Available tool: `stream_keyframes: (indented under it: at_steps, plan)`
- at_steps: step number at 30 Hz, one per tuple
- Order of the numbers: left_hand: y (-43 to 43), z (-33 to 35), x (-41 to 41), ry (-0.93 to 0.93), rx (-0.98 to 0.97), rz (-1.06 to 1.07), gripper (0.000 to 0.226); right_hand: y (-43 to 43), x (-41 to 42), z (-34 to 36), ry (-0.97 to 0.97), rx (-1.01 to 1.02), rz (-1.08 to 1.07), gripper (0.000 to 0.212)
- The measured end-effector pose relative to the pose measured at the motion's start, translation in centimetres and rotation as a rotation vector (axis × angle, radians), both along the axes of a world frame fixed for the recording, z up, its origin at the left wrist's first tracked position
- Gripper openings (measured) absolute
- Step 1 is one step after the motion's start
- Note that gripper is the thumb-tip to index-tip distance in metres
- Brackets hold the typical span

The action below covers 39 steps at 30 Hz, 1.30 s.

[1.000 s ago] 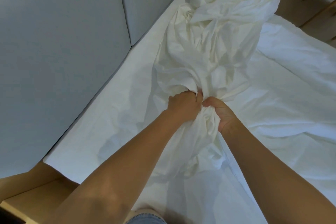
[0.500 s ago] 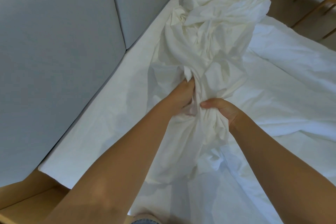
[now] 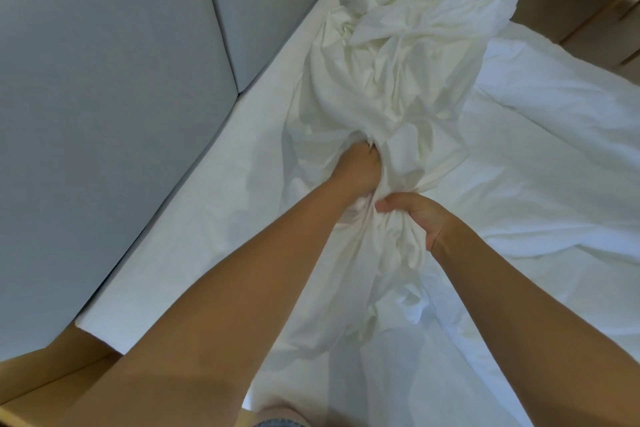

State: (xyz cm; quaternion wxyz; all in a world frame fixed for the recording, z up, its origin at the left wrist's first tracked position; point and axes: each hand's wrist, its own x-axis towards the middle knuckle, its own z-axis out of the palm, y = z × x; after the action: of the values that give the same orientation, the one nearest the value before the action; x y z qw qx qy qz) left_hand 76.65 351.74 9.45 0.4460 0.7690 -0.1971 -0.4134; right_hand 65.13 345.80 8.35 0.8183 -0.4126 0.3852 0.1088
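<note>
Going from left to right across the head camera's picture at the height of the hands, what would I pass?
Grey padded panel → flat strip of white bed sheet → left hand gripping the bunched white sheet → right hand gripping the same bunch → rumpled white bedding.

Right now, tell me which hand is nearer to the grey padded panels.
Left. The left hand grips the bunched sheet on the side toward the grey padded panels; the right hand grips it farther away from them.
</note>
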Motion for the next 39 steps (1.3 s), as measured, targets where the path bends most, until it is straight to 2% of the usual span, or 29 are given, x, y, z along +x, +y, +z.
stream_keyframes:
  at_steps: [2, 6, 8, 10, 13, 16, 18, 20, 23, 25, 28, 30, 33, 36, 38, 39]
  plan:
    - [-1.5, 0.7, 0.5, 0.033, -0.058, 0.141, 0.028, -0.1, 0.6, 0.5, -0.011, 0.007, 0.017, 0.015]
    - [-2.9, 0.9, 1.4, 0.046, -0.045, 0.4, 0.049, 0.5, 1.5, 0.8, -0.109, 0.099, -0.047, 0.011]
    - [-3.0, 0.6, 1.7, 0.087, -0.081, 0.56, 0.05, 1.1, 1.7, 0.5, -0.119, 0.143, -0.111, 0.015]
    - [-3.4, 0.9, 2.1, 0.164, -0.107, 0.634, 0.05, 1.6, 2.1, 0.1, -0.12, 0.141, -0.153, 0.015]
    - [-2.4, 1.8, 3.0, 0.34, -0.069, 0.471, 0.05, 1.3, 2.1, 0.1, -0.093, 0.113, -0.143, 0.012]
    - [1.9, 1.0, 5.2, 0.701, -0.087, 0.206, 0.056, 0.2, 1.1, -0.3, -0.069, 0.108, -0.189, 0.016]
    - [4.8, -0.2, 5.3, 0.864, -0.066, 0.15, 0.055, 0.0, 0.6, -0.7, -0.073, 0.12, -0.23, 0.016]
    - [6.4, -1.4, 4.0, 0.917, -0.038, 0.189, 0.043, 0.1, 0.4, -1.2, -0.057, 0.126, -0.232, 0.02]
    - [7.7, -2.8, 2.2, 0.886, -0.013, 0.215, 0.02, 0.4, 0.3, -1.3, -0.05, 0.141, -0.155, 0.031]
    - [8.6, -2.8, 1.8, 0.747, 0.056, 0.062, 0.025, 0.5, 0.1, -1.3, -0.036, 0.14, -0.088, 0.044]
    - [8.6, -1.8, 1.4, 0.381, 0.159, -0.183, 0.016, 0.4, -0.1, -1.4, 0.014, 0.109, -0.039, 0.027]
    - [7.6, -1.7, 0.8, 0.22, 0.172, -0.207, 0.014, 0.4, -0.1, -1.3, 0.035, 0.092, -0.046, 0.022]
    - [6.7, -1.7, -0.3, 0.234, 0.114, 0.027, 0.014, 0.5, -0.3, -1.1, 0.025, 0.072, -0.056, 0.021]
    - [7.6, -2.2, 0.2, 0.249, 0.024, 0.419, 0.026, 0.3, -0.9, -1.2, 0.033, 0.036, -0.115, 0.016]
    - [8.8, -3.4, 1.5, 0.181, 0.049, 0.623, 0.027, 0.3, -1.4, -1.3, 0.063, 0.019, -0.133, 0.014]
    - [9.4, -3.8, 2.0, 0.14, 0.094, 0.633, 0.023, 0.3, -1.6, -1.3, 0.078, 0.011, -0.134, 0.014]
